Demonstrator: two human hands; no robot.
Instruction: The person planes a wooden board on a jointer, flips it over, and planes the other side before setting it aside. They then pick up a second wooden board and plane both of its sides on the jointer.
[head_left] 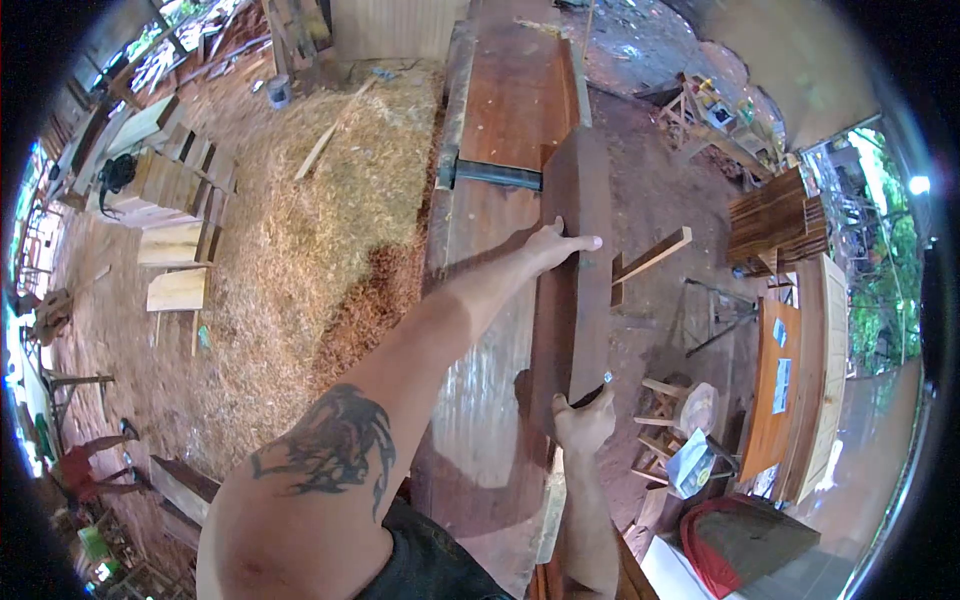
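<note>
A long dark-brown wooden board (590, 320) stands tilted on edge along the right side of the wooden workbench (485, 245). My left hand (553, 247) reaches across from the tattooed arm and grips the board's upper edge near the middle, thumb and fingers wrapped around it. Closer to me, my right hand (585, 420) is closed on the near part of the same board. A small shiny object (607, 377) shows at its fingertips, too small to name. Another reddish-brown board (515, 105) lies on the far part of the bench, beyond a dark crossbar (498, 173).
Wood shavings (350, 200) cover the ground on the left, beside stacked lumber (165, 190). On the right, a wooden bar (655, 257) juts out near the bench, with a round-topped stool (697, 408) and leaning door panels (775, 390) farther off. A person (90, 465) is at the far left.
</note>
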